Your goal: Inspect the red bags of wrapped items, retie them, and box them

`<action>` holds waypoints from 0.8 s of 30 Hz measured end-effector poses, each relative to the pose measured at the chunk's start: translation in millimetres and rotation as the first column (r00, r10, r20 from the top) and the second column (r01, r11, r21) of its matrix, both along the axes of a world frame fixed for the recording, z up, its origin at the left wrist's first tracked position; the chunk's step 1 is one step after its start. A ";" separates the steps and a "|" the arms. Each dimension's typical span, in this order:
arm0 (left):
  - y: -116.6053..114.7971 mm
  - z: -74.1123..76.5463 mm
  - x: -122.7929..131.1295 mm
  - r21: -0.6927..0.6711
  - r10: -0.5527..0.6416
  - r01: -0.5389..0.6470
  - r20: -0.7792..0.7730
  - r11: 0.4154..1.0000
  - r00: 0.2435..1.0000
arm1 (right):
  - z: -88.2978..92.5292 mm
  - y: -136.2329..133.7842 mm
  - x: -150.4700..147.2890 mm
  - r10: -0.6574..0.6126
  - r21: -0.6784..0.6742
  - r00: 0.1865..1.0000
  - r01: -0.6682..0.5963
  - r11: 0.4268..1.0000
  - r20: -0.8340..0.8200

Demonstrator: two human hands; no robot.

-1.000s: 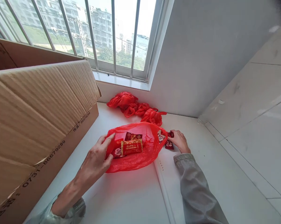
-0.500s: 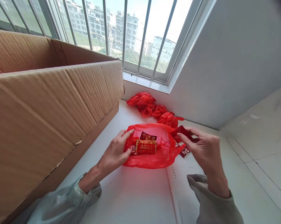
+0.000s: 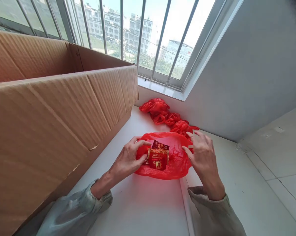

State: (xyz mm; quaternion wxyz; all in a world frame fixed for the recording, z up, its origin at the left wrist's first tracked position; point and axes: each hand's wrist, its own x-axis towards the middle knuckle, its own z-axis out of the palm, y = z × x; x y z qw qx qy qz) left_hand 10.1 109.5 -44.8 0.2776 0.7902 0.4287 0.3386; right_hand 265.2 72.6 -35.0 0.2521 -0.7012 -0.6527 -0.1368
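A red plastic bag (image 3: 176, 164) lies spread open on the white surface, with several red and gold packets (image 3: 159, 157) inside it. My left hand (image 3: 129, 157) grips the bag's left edge between thumb and fingers. At the bag's right edge is my right hand (image 3: 202, 152), its thumb and fingers apart around the rim, holding nothing that I can see. Behind the bag, other crumpled red bags (image 3: 159, 109) lie in a row by the wall.
A large open cardboard box (image 3: 64, 108) fills the left side. A barred window (image 3: 162, 49) is behind, with a grey wall (image 3: 246, 72) on the right. White surface (image 3: 143, 206) extends in front of the bag.
My right hand has let go of the dark red packet and moved in to the bag's right edge. Another red packet now lies on those in the bag. The view has shifted slightly.
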 end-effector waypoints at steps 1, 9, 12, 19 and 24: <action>0.1 0.1 -0.6 0.006 -0.001 0.001 -0.004 1.000 1.000 | -2.5 0.6 8.7 -0.052 -0.023 0.999 0.052 0.998 -0.016; 8.2 5.9 -10.4 0.170 0.073 -0.065 -0.041 0.983 0.996 | 18.8 -12.6 62.2 0.023 -0.188 0.722 -0.211 0.959 -0.691; 4.8 18.8 -14.8 0.178 0.135 -0.123 -0.054 0.976 0.989 | 40.1 -24.2 63.7 0.230 0.213 0.492 -0.093 0.973 -0.840; 6.7 57.5 -5.3 0.218 0.196 -0.273 0.320 0.937 0.927 | 58.9 -37.8 42.0 0.509 0.558 0.402 0.006 0.830 -0.761; 21.1 101.7 13.2 0.175 0.028 -0.196 0.674 0.965 0.738 | 58.7 -33.4 35.7 0.547 0.596 0.444 -0.036 0.802 -0.710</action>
